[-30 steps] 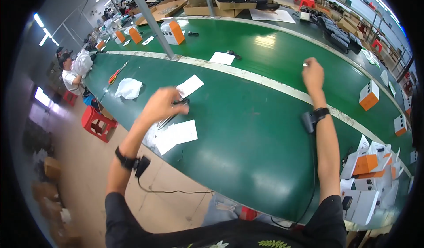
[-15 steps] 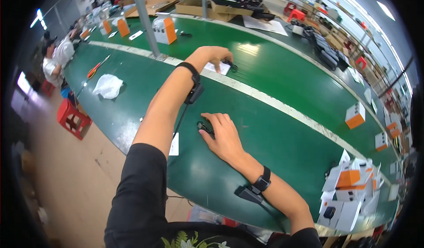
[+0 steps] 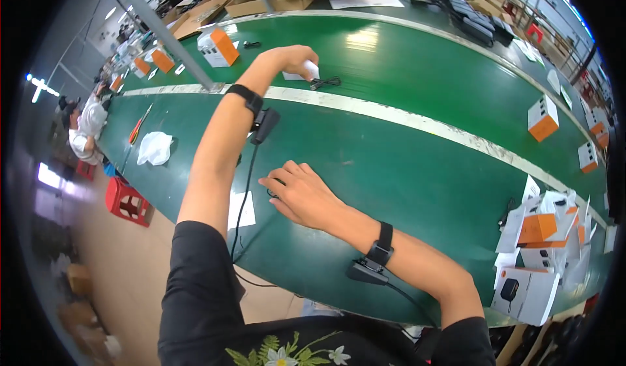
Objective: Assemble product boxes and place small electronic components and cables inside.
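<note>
My left hand (image 3: 297, 61) reaches across the light dividing strip to the far green surface. Its fingers are closed on a white card (image 3: 312, 71), which is partly lifted and partly hidden by the hand. A small black cable (image 3: 326, 83) lies just right of these fingers, apart from them. On the near green table, my right hand (image 3: 298, 193) bends over a second, coiled black cable (image 3: 276, 186), its thumb and fingers about it. The hand covers most of that coil. A white sheet (image 3: 242, 209) lies left of my right hand.
Opened white-and-orange boxes (image 3: 538, 248) are heaped at the right. Another box (image 3: 218, 48) stands beyond a metal post (image 3: 163, 33). A white plastic bag (image 3: 155, 148) and a screwdriver (image 3: 138, 128) lie at the left. Cords run from both wrist straps. People sit at the far left.
The view has shifted. My left fingers have come off the far cable, which now shows beside them, and a white card is lifted in them. My right hand now covers more of its cable.
</note>
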`<state>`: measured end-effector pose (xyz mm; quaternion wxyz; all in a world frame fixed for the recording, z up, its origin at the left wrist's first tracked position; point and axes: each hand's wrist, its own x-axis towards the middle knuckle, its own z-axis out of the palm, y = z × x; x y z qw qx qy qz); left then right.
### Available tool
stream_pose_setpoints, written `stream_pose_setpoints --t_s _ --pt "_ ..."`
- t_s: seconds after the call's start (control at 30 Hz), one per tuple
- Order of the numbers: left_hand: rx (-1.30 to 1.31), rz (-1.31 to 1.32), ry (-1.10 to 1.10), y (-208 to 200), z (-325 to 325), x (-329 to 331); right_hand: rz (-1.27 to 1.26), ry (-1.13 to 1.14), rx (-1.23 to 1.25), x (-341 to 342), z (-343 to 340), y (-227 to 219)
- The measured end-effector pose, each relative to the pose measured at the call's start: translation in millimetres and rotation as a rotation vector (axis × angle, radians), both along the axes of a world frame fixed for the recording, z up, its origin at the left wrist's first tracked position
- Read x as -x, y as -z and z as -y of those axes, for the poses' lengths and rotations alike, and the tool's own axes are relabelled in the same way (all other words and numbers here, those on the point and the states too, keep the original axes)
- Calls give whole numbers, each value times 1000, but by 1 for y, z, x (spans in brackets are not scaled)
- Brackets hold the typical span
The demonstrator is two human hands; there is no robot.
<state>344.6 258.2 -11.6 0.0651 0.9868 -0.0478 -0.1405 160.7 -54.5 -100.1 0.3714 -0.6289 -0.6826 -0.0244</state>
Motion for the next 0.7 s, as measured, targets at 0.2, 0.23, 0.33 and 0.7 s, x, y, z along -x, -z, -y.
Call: stream_pose_setpoints --t_s 0.2,0.23,0.33,0.7 --pt "129 356 -209 -11 8 7 8 6 12 5 -3 5" --pt "168 233 -124 -14 23 -7 6 29 54 1 0 9" --pt "139 141 107 -7 46 -30 18 80 25 2 -12 22" --pt "43 120 -160 1 85 -9 54 108 -55 6 -9 30"
